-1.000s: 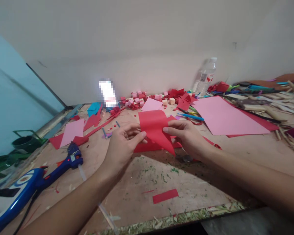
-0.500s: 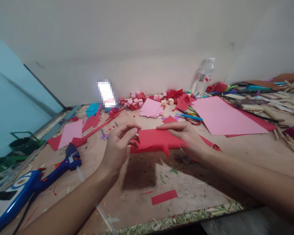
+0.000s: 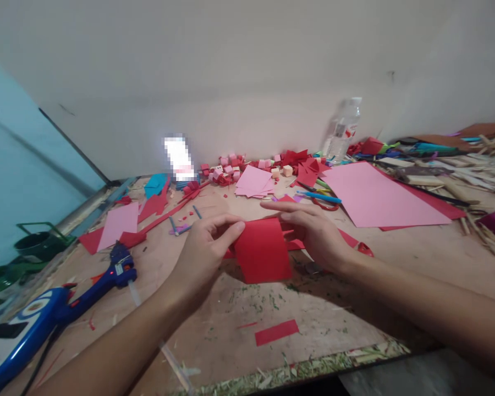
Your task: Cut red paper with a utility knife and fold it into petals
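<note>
A folded piece of red paper [image 3: 263, 251] is held just above the wooden worktop [image 3: 346, 297] in the middle of the view. My left hand [image 3: 205, 250] pinches its upper left edge with thumb and fingers closed. On the other side, my right hand [image 3: 313, 231] grips the paper's right edge, the index finger stretched along the top fold. A small red paper strip [image 3: 276, 332] lies on the board below the hands.
A blue glue gun [image 3: 107, 278] lies at the left. Pink sheets [image 3: 371, 195], scissors [image 3: 324, 202], a stack of pink squares [image 3: 253, 181], small paper cubes [image 3: 226, 168] and a plastic bottle [image 3: 345, 127] sit farther back. Wooden sticks [image 3: 474, 176] cover the right side.
The red paper has been turned and folded down; it now hangs toward me as a near-square flap. My left hand, off it half a second ago, grips its left edge again.
</note>
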`<move>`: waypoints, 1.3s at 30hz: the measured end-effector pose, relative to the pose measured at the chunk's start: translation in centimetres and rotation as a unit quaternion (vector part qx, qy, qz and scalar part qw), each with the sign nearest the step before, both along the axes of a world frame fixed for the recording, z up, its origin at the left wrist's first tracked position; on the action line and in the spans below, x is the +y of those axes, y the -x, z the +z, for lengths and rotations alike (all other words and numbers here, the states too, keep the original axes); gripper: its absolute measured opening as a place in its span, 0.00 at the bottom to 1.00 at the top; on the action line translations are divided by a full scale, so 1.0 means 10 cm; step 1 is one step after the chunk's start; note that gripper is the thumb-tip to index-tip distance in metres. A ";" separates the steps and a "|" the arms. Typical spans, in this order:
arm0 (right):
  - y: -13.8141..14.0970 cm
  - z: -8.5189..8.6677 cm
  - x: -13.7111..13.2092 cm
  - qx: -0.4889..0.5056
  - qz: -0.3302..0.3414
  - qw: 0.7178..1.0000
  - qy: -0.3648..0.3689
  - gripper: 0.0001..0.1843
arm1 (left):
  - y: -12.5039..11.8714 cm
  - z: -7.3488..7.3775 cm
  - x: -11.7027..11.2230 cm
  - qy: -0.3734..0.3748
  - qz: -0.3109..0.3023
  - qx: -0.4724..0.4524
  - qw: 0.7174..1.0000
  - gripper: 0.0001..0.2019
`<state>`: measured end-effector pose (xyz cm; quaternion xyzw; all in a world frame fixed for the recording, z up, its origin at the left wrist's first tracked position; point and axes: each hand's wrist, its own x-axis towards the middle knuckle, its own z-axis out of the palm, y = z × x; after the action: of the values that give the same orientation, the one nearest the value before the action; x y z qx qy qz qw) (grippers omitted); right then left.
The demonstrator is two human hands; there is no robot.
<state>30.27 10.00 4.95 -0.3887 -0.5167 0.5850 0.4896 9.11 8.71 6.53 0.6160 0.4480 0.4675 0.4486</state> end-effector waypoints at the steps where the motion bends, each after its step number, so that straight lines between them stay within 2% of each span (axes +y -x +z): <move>1: 0.00 0.01 0.00 -0.014 0.000 1.000 -0.005 0.19 | -0.01 0.01 -0.02 0.000 -0.002 0.005 1.000 0.08; 3: 0.01 0.04 0.00 -0.062 0.004 0.998 -0.032 0.19 | -0.03 0.03 -0.06 0.007 -0.012 0.008 1.000 0.08; 6: 0.04 0.05 -0.02 -0.111 0.014 0.992 -0.060 0.14 | -0.07 0.06 -0.11 0.013 -0.023 0.003 1.000 0.08; 11: 0.04 0.04 -0.03 -0.115 0.025 0.991 -0.067 0.14 | -0.07 0.08 -0.11 0.043 -0.029 0.009 0.999 0.09; 17: 0.05 0.03 -0.02 -0.136 0.023 0.987 -0.084 0.16 | -0.05 0.04 -0.09 0.052 -0.065 -0.010 0.996 0.18; 24: 0.05 0.04 0.00 -0.078 0.027 0.996 -0.039 0.17 | -0.06 0.01 -0.11 0.057 -0.036 -0.004 0.998 0.16; 33: 0.03 0.08 -0.03 -0.122 0.030 0.991 -0.056 0.14 | -0.03 0.00 -0.09 0.009 -0.044 0.045 0.998 0.15; 39: 0.02 0.03 -0.05 -0.156 0.029 0.985 -0.066 0.17 | -0.02 0.01 -0.10 -0.018 -0.062 0.058 0.996 0.15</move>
<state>30.09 9.52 5.29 -0.4267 -0.6356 0.4955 0.4104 9.26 7.74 6.64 0.6768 0.4253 0.4103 0.4390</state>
